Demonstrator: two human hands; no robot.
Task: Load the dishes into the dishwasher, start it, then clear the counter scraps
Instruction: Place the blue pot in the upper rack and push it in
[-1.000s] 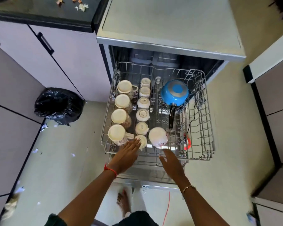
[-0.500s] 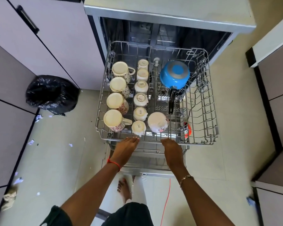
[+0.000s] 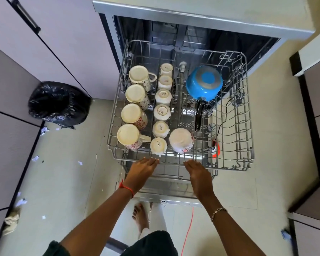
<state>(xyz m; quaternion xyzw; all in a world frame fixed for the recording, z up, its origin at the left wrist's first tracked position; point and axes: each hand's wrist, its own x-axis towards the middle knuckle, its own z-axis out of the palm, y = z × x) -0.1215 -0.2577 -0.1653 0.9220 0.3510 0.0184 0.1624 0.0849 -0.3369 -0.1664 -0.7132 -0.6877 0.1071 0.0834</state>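
Grey wire dishwasher rack with both hands at its front rim.
Left hand and right hand: fingers straight, gripping nothing; inverted cream mugs just beyond the fingertips.

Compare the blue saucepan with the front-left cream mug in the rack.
The blue metal saucepan is wider than the cream ceramic mug. The saucepan has a long black handle; the mug has a short cream loop. The saucepan sits back right, the mug front left. Both rest base-up in the grey wire rack.
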